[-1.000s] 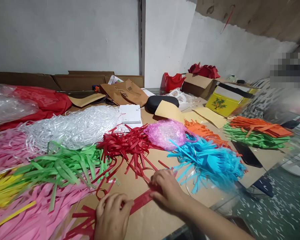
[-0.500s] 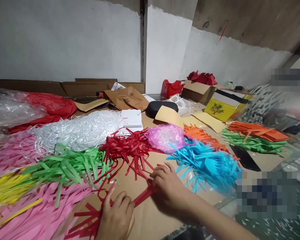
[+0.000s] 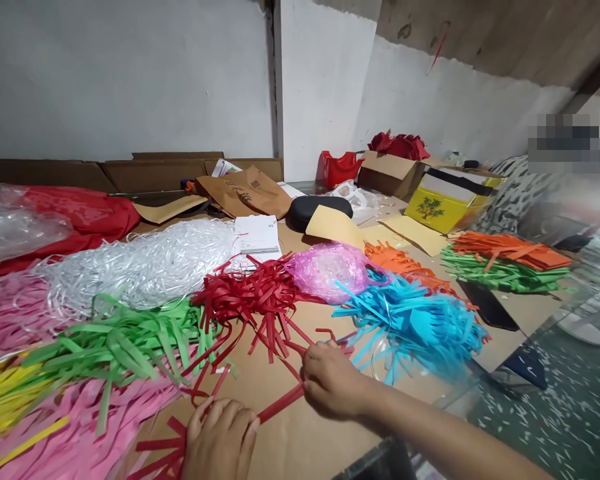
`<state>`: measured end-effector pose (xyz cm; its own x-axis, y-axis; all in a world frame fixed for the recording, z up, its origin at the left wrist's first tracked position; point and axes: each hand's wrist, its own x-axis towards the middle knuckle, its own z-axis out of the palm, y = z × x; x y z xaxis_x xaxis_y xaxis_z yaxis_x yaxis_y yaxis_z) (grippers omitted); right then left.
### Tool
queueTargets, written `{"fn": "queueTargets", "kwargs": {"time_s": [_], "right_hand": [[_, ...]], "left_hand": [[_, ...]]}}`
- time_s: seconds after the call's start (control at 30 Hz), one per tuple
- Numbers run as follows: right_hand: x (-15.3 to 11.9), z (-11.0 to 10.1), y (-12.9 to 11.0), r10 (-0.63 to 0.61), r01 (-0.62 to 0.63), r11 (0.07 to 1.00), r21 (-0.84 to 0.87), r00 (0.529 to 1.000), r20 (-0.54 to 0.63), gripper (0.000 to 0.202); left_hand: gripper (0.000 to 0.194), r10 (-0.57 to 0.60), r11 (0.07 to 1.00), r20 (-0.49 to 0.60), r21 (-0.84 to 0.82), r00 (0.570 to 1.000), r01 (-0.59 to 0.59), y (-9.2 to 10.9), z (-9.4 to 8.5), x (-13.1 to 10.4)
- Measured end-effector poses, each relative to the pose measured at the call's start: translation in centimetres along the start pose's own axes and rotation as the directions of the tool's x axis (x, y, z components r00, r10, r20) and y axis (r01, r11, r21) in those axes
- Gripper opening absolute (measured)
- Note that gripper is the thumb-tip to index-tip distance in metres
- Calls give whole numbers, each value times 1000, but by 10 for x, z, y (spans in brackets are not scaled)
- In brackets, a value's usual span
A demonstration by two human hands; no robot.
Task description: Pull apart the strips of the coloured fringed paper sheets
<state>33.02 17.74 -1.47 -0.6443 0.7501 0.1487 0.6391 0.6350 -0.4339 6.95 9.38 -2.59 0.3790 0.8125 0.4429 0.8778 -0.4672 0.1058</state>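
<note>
My left hand (image 3: 221,437) is closed over a bunch of red fabric strips (image 3: 159,445), whose cut ends fan out to its left. A flat red strip (image 3: 283,401) stretches from there across the cardboard to my right hand (image 3: 333,380). The fingers of that hand are curled round the strip, and a red end pokes out above the knuckles. Beyond both hands lies a tangled red strip pile (image 3: 253,293), with loose strips trailing toward them. To the right of my right hand is a bundle of blue strips (image 3: 415,320).
Green strips (image 3: 125,333), pink strips (image 3: 85,427) and white shredded filler (image 3: 145,267) spread on the left. A pink plastic-wrapped bundle (image 3: 330,272) lies behind. A dark phone (image 3: 487,305), a yellow box (image 3: 447,203) and a seated person (image 3: 510,183) are to the right. Brown cardboard (image 3: 300,440) covers the table.
My left hand has shifted slightly left and down, and my right hand has closed more tightly. The red strip between them looks straighter. The view has turned a little right.
</note>
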Motion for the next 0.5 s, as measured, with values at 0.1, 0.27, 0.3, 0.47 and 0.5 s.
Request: {"fn": "queueTargets", "kwargs": {"time_s": [0.1,0.27,0.3,0.47,0.5], "right_hand": [[5,4,-3,51,-50,999,19,998,-27,4],[5,8,-3,75,-72,996,51,995,-62,8],[4,7,-2,79,-75,995,61,994,-70,10],[-3,0,2,-228,228,974,-15,968,-108,7],[-4,-1,2,-304,297,952,-75,946,-112,7]], "left_hand": [[8,-30,999,42,33,999,29,-3,1,1],[11,-61,997,16,45,998,60,-3,5,2],[9,-59,997,0,46,998,59,-2,6,2],[32,-20,999,-76,-33,997,18,5,13,-2],[31,-9,999,-84,-33,996,7,8,14,-1]]}}
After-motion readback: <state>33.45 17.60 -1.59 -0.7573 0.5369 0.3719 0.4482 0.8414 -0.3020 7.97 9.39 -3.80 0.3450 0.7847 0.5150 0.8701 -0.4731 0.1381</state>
